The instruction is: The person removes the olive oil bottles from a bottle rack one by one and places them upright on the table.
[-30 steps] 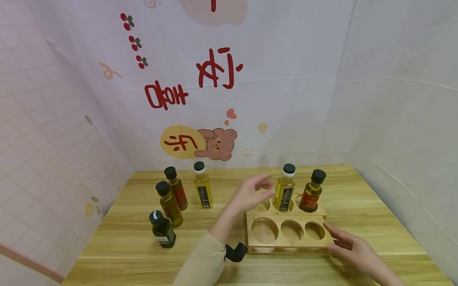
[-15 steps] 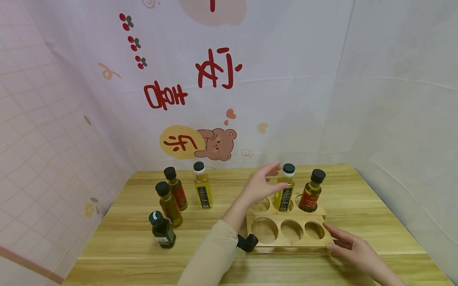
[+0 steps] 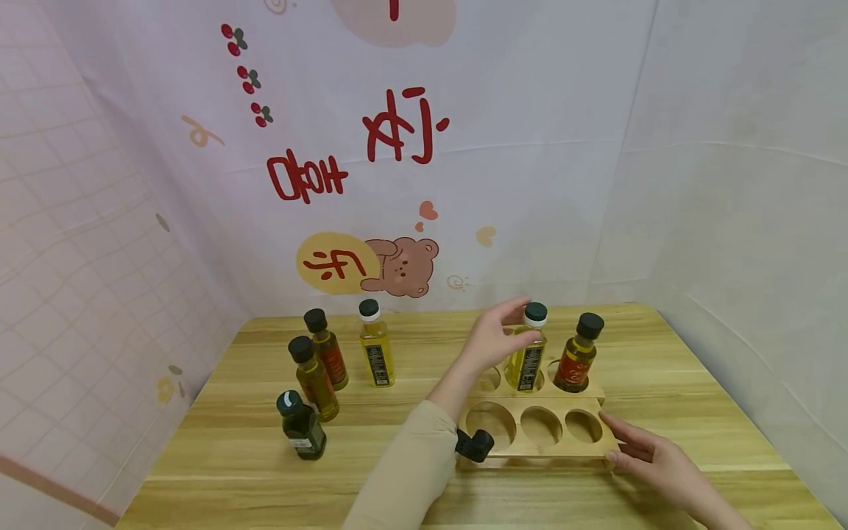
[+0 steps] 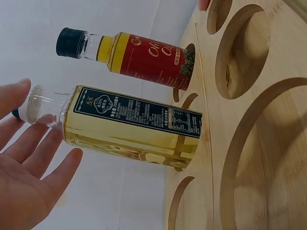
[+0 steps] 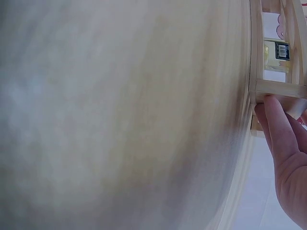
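Observation:
My left hand [image 3: 493, 338] reaches around the neck of a square bottle of yellow oil [image 3: 528, 361], fingers spread behind it and thumb in front. In the left wrist view the fingers [image 4: 33, 143] are loosely extended at the clear neck. This bottle has a green cap and a dark label, and stands in a back-row hole of a two-tier wooden bottle rack [image 3: 517, 450]. A red-labelled olive oil bottle [image 3: 575, 357] occupies the hole to its right. At the rack's right end, my right hand [image 3: 652, 464] touches the wood with its fingers extended.
On the table's left stand two black-capped red-labelled bottles [image 3: 318, 390], a tall yellow oil bottle [image 3: 377, 357] and a small dark green bottle [image 3: 305, 434]. A printed white cloth [image 3: 530, 184] hangs behind the table. The rack's front row has three round holes.
My left hand has moved right and slightly away from me, from beside the yellow oil bottle to around its neck. The right hand has stayed at the rack's end.

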A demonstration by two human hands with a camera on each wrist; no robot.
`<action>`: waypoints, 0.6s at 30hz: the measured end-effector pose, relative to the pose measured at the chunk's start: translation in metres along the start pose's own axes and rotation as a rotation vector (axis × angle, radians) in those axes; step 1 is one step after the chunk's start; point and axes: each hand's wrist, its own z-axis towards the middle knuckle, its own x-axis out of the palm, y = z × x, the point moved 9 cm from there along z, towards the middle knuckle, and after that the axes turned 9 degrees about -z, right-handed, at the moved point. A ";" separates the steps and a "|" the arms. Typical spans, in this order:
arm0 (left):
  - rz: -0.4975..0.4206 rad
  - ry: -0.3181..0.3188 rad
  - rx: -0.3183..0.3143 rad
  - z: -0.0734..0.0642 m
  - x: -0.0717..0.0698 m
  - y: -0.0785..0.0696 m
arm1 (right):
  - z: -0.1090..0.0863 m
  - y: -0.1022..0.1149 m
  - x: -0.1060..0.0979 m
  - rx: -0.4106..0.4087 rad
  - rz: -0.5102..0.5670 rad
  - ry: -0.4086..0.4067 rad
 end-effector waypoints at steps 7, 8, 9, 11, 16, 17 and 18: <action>-0.039 -0.046 -0.030 0.004 -0.001 0.004 | 0.000 0.000 -0.001 -0.011 -0.004 -0.015; -0.047 -0.053 -0.037 0.005 -0.001 0.005 | -0.001 0.000 -0.001 -0.011 -0.006 -0.018; -0.051 -0.061 -0.043 0.005 -0.001 0.005 | -0.001 0.000 -0.001 -0.012 -0.007 -0.020; -0.054 -0.073 -0.047 0.006 -0.002 0.006 | -0.001 0.000 -0.001 -0.012 -0.002 -0.020; -0.043 -0.089 -0.021 0.008 -0.002 0.002 | -0.001 0.000 -0.001 -0.010 0.014 -0.017; -0.046 -0.092 -0.017 0.008 -0.002 0.002 | -0.001 0.000 -0.001 -0.010 0.014 -0.018; -0.051 -0.094 -0.016 0.008 -0.002 0.002 | -0.001 0.000 -0.001 -0.011 0.014 -0.020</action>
